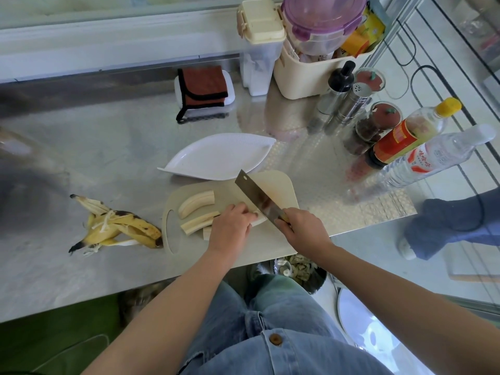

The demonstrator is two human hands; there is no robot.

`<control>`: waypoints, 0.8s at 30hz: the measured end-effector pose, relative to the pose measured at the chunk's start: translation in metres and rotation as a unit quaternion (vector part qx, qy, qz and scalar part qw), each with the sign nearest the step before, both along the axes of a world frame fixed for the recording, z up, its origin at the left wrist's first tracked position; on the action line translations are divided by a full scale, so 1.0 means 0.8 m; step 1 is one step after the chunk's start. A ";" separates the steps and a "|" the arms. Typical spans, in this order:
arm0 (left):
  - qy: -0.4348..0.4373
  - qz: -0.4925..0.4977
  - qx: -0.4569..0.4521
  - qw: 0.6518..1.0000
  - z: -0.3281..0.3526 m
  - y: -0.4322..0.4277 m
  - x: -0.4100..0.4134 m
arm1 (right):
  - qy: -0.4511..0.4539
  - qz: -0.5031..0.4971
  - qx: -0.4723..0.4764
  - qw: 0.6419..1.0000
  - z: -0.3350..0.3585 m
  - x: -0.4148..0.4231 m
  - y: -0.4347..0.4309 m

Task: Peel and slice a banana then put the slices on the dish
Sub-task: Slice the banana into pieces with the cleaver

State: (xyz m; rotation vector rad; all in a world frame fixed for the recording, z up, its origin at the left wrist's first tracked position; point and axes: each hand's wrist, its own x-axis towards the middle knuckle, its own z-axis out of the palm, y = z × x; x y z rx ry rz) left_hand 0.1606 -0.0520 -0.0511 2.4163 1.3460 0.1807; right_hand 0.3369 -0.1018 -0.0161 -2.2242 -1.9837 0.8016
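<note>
Mid-slice at kitchen table point(81, 147): right hand point(303, 228) grips cleaver point(257, 197) by handle, blade angled onto banana piece point(261, 219) on cutting board point(278, 185). Left hand point(230, 226) has fingers curled over same piece, pinning it beside blade. Two long banana lengths point(196, 203) wait alongside on board. Leaf-shaped white dish point(216, 155) sits just behind board, handy for slices, none on it yet. Peel point(121, 228) set aside at left.
</note>
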 end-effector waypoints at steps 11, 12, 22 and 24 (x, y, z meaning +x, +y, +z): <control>-0.003 -0.002 -0.007 1.000 0.004 -0.001 0.000 | -0.009 0.015 -0.017 1.000 0.007 0.002 0.000; -0.004 -0.002 -0.005 1.000 0.003 -0.001 0.000 | -0.011 0.014 -0.018 1.000 0.006 0.002 0.000; -0.020 -0.002 -0.008 1.000 -0.003 0.000 -0.004 | -0.003 -0.015 -0.022 1.000 -0.012 -0.008 0.000; -0.025 -0.001 -0.013 1.000 -0.004 0.000 -0.006 | 0.012 -0.021 -0.004 1.000 -0.005 -0.007 -0.001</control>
